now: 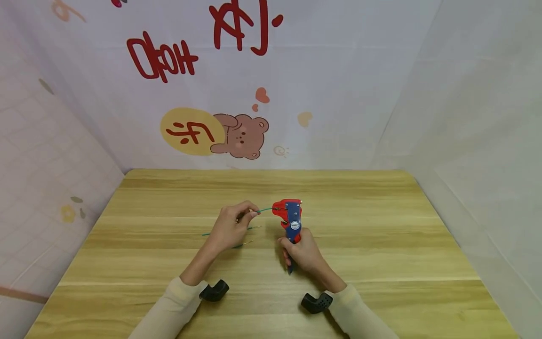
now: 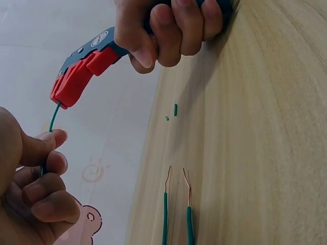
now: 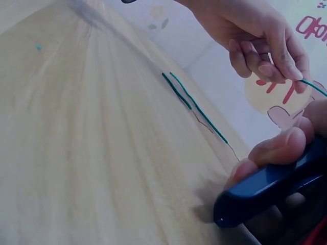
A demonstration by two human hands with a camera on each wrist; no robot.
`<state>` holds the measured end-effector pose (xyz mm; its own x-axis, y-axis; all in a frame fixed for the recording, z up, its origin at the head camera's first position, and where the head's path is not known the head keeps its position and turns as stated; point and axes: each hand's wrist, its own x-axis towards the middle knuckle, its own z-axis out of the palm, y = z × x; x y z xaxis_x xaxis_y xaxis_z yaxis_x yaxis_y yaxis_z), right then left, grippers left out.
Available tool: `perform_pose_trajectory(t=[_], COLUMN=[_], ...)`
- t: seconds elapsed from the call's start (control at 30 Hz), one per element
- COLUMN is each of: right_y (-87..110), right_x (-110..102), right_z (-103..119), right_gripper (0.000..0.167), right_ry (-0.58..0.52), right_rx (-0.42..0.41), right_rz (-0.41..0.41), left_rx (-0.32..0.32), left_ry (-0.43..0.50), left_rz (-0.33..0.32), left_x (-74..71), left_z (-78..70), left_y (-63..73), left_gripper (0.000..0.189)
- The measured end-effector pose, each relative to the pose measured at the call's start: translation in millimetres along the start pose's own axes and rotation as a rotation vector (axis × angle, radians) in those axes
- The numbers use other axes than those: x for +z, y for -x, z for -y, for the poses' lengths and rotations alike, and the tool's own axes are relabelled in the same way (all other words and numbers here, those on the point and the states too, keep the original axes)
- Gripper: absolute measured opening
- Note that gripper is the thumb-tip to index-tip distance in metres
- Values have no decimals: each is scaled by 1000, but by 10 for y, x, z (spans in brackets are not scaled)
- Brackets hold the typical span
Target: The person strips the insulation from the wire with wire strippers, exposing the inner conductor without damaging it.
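Observation:
My right hand (image 1: pixel 306 252) grips the handles of a red and blue wire stripper (image 1: pixel 293 219), its head raised above the table. Between thumb and forefinger, my left hand (image 1: pixel 232 225) pinches a green wire (image 1: pixel 266 209). The wire's far end enters the red jaws of the stripper, as the left wrist view also shows. Two more green wires (image 2: pixel 165 217) (image 2: pixel 189 224) lie on the table below the left hand, each with a bare copper end. In the right wrist view the stripper's dark blue handle (image 3: pixel 271 189) sits within the curled fingers.
Small green bits of insulation (image 2: pixel 176 109) lie on the wooden table (image 1: pixel 372 235). Printed white cloth walls (image 1: pixel 338 94) stand at the back and both sides. A black curved piece (image 1: pixel 214 291) is fixed at each sleeve cuff.

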<state>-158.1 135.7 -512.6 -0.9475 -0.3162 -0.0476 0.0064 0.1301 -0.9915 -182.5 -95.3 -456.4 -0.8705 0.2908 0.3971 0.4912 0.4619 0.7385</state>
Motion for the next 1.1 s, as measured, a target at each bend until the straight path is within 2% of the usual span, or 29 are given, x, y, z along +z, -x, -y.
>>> perform_pose_trajectory(t=[0.17,0.43,0.6,0.73,0.9,1.1], right_y=[-20,-15,2,5,-14,-9], right_x=[10,-6,-22,-30,-36,-52], right_z=[30,-5,-30,-42,-49,-49], right_gripper=[27,27,24,25,35,27], right_ry=[-55,-78,-113,-129,-128,-142], right_rx=[-5,4,40,36,20,20], right_rz=[-1,17,70,100,129,158], left_rx=[-17,-38,-59,-54,-33,-56], left_ry=[-1,-12,-67,-89,-133,-156], left_rz=[16,31,103,161,116,71], left_x=[-28,-41,-65,-75,-63,-57], left_z=[0,-14,-22,-33,-27,-26], left_y=[-22,-13,28,39,50,60], left_gripper=[9,10,15,16,14,20])
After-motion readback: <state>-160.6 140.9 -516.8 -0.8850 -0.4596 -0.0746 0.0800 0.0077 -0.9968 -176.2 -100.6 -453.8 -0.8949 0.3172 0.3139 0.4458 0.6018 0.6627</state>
